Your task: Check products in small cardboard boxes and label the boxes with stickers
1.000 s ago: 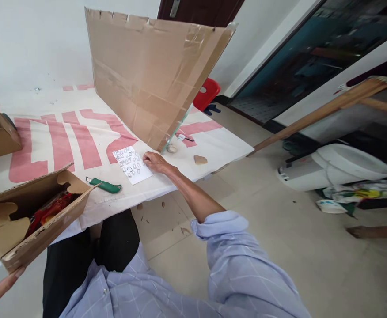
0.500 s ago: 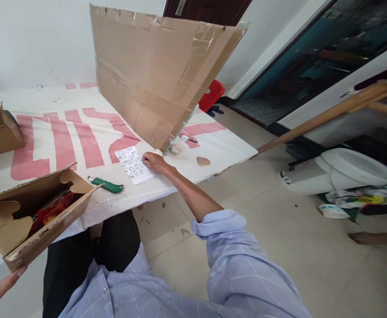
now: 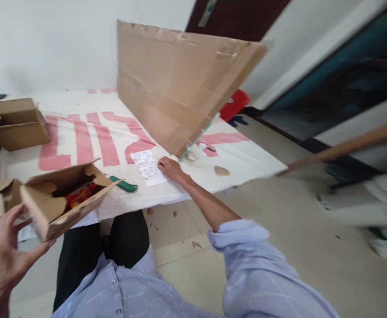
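Note:
An open cardboard box (image 3: 77,217) with a red packet (image 3: 81,195) inside sits tilted at the table's front left edge. My left hand (image 3: 16,247) grips its near left end between thumb and fingers. At the middle of the table my right hand (image 3: 170,168) rests with curled fingers by the right edge of a white sheet (image 3: 155,176) covered in small drawn shapes; whether it pinches anything is hidden. A green cutter (image 3: 126,186) lies between the box and the sheet.
A large cardboard panel (image 3: 170,84) stands slanted behind my right hand. More cardboard boxes (image 3: 24,134) are at the left. A brown flat piece (image 3: 221,171) lies at the right, and a red chair (image 3: 235,105) stands behind the table.
The view has swung left, bringing more boxes and more of my left hand into sight. My left hand still holds the box; my right hand stays beside the sheet.

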{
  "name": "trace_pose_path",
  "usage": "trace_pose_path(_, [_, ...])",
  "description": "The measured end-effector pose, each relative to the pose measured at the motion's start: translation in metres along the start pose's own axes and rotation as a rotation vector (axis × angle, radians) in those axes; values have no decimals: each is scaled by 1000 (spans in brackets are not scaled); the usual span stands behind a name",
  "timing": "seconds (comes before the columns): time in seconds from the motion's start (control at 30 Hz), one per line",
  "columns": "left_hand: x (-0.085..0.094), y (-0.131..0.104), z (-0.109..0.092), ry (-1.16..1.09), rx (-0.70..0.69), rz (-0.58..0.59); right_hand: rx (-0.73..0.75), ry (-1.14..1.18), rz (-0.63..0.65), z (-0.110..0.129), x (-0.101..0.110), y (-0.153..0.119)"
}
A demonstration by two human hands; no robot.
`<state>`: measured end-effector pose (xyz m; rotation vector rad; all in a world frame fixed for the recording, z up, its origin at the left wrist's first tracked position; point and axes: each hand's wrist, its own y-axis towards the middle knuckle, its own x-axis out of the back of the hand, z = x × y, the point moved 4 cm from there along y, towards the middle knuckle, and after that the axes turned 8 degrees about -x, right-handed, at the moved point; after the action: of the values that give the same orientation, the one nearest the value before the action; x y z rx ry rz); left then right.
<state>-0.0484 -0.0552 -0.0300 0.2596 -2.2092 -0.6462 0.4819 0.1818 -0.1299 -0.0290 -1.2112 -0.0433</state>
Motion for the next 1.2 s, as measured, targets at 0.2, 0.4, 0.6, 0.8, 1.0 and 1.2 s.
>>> trace_pose_path(0.2, [-2,3,-35,14,-67,64,20,-65,-45,25,9,-18])
trace_pose_path(0.4, [-5,12,-58,23,-125,98,460,280,-374,149,92,-64])
trace_pose_path(0.6, [-14,22,-78,14,-158,86,1100,242,-324,300,147,-178])
trace_pose_path(0.8, [-24,23,-87,-1,-155,48,1236,-154,-270,334,110,-196])
trace_pose_path(1.0, [-28,23,-89,-21,-182,46,1235,-326,-340,332,101,-189])
trace_pose_path(1.2, [-31,24,-92,-25,-185,32,1245,-384,-362,331,98,-193])
